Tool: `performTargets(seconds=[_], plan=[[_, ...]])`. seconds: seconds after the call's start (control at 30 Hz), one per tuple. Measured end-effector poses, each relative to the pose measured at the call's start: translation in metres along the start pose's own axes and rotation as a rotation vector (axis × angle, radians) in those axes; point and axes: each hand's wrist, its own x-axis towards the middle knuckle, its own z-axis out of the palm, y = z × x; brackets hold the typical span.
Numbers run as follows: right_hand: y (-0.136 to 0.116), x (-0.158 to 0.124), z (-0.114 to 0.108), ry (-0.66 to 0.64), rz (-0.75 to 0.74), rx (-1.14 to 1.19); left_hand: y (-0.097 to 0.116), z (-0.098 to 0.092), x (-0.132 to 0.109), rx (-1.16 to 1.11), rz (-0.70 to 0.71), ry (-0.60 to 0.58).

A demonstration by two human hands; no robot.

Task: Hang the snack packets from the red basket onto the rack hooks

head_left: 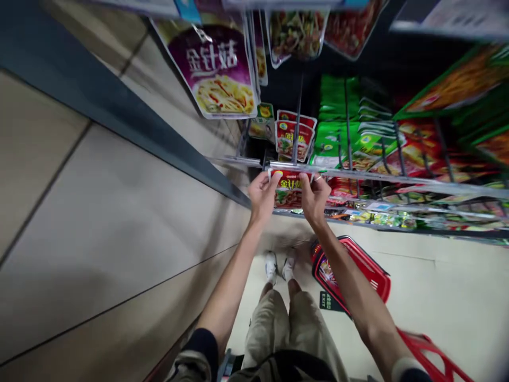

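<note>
My left hand [262,195] and my right hand [315,197] both pinch the top corners of a small red snack packet [288,192]. The packet hangs just below the front rail of a wire shelf [397,179]. Fingers of both hands are closed on it, one hand at each side. Behind the rail stand more red packets [293,139] of the same kind in a row.
Green packets [338,132] and orange-red packets [421,154] fill the shelf to the right. A large purple noodle bag [217,69] hangs above left. A red shopping basket [350,270] with packets sits on the floor beside my feet [278,265]. A tiled wall runs along the left.
</note>
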Motion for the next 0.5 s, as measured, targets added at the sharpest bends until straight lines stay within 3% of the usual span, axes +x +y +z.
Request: performTargets(seconds=[0.2, 0.5], plan=[[-0.006, 0.006, 0.018, 0.136, -0.038, -0.041, 0.004, 0.005, 0.014, 0.003, 0.092, 0.044], [-0.006, 0.016, 0.023, 0.211, -0.034, -0.083, -0.001, 0.006, 0.024, -0.004, 0.059, 0.038]])
